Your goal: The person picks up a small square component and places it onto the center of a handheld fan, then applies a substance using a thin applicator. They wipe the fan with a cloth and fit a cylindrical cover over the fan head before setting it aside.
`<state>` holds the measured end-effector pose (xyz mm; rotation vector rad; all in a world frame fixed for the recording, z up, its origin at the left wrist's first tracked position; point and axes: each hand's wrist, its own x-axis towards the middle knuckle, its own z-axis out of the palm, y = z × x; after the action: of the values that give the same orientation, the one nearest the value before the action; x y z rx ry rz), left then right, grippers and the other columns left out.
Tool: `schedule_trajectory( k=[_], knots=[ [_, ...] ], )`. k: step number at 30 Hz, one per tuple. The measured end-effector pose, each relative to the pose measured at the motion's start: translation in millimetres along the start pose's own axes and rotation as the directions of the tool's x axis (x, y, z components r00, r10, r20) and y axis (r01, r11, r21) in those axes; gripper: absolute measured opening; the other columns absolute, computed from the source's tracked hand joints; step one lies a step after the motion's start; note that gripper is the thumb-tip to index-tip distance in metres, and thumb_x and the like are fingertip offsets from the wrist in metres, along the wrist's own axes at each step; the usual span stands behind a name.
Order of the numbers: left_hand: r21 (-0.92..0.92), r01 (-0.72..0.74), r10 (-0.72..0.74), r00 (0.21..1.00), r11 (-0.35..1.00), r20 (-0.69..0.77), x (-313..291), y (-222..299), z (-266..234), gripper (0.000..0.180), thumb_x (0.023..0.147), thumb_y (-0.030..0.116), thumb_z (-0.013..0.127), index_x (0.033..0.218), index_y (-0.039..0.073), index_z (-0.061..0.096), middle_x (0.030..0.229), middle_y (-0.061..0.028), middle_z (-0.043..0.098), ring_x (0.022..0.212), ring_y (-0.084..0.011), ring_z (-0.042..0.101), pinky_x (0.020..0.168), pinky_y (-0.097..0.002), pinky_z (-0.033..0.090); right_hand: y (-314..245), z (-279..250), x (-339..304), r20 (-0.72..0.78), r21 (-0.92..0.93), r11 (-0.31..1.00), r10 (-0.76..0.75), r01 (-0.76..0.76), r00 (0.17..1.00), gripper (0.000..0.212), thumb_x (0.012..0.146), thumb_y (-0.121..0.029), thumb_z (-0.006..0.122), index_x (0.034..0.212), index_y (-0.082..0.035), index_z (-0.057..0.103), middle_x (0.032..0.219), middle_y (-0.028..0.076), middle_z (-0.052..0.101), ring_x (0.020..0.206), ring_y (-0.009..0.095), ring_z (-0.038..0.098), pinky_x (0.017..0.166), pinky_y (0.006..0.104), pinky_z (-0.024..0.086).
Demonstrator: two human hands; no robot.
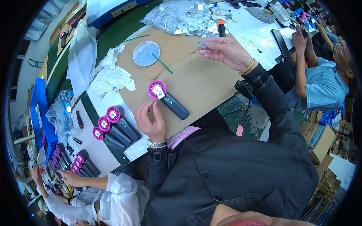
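Note:
My right hand [226,52] is raised over the cardboard at the far side, pinching a small square grey pad [202,45] between thumb and fingertips. My left hand [151,121] rests on the near part of the cardboard, fingers loosely apart and nothing visible in it. Just beyond its fingertips lies a dark handheld device [175,106] with a round pink finned head; a white square piece and a green circuit board show on it. Farther off, a white round dish [146,54] holds pale blue-grey paste, with a thin green stick [163,63] leaning out over its rim.
Three similar pink-headed devices [113,113] lie in a row left of my left hand. Crumpled white cloth [113,81] sits by the cardboard [207,83]. A heap of clear plastic bags [181,17] and an orange-and-black handled tool [221,28] are at the back. Co-workers sit on both sides.

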<state>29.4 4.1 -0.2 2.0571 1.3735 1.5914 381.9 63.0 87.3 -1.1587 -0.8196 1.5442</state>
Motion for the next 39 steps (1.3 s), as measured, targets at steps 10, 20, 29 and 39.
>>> schedule_trajectory(
  k=[10, 20, 29, 39],
  knots=[
    [0.023, 0.019, -0.02, 0.999, 1.0, 0.032, -2, -1, -5, 0.042, 0.09, 0.005, 0.087, 0.127, 0.002, 0.067, 0.116, -0.0153, 0.072, 0.1, -0.0328, 0.067, 0.091, -0.0435, 0.052, 33, 39, -3, 0.111, 0.051, 0.995, 0.077, -0.083, 0.991, 0.025, 0.114, -0.02, 0.062, 0.125, 0.001, 0.07, 0.121, 0.012, 0.076, 0.098, 0.014, 0.074, 0.084, 0.0246, 0.06],
    [0.074, 0.138, -0.15, 0.966, 0.988, 0.209, 24, 18, 2, 0.093, 0.086, 0.023, 0.093, 0.161, 0.001, 0.043, 0.148, -0.0192, 0.062, 0.136, -0.0389, 0.056, 0.117, -0.0496, 0.039, 43, 59, -6, 0.271, 0.091, 0.969, 0.197, -0.229, 0.942, 0.031, 0.114, -0.02, 0.063, 0.136, 0.001, 0.071, 0.109, 0.003, 0.074, 0.093, 0.008, 0.067, 0.085, 0.0215, 0.055],
    [-0.038, 0.161, -0.15, 0.969, 0.986, 0.198, 19, 4, 18, 0.094, 0.087, 0.019, 0.091, 0.163, 0.001, 0.04, 0.149, -0.0171, 0.063, 0.136, -0.036, 0.057, 0.117, -0.0508, 0.036, 41, 99, 13, 0.304, -0.327, 0.927, -0.083, 0.186, 0.949, 0.033, 0.105, -0.013, 0.077, 0.134, 0.003, 0.074, 0.104, 0.004, 0.076, 0.094, 0.01, 0.07, 0.086, 0.0253, 0.058],
    [-0.083, 0.187, -0.167, 0.965, 0.979, 0.204, 19, 3, 16, 0.093, 0.087, 0.007, 0.091, 0.162, -0.002, 0.038, 0.147, -0.0219, 0.063, 0.136, -0.0321, 0.063, 0.118, -0.0448, 0.047, 45, 124, 51, 0.576, -0.608, 0.589, -0.134, 0.532, 0.806, 0.02, 0.099, -0.013, 0.081, 0.113, 0.001, 0.081, 0.1, 0.008, 0.08, 0.087, 0.011, 0.073, 0.08, 0.0297, 0.059]
  ],
)
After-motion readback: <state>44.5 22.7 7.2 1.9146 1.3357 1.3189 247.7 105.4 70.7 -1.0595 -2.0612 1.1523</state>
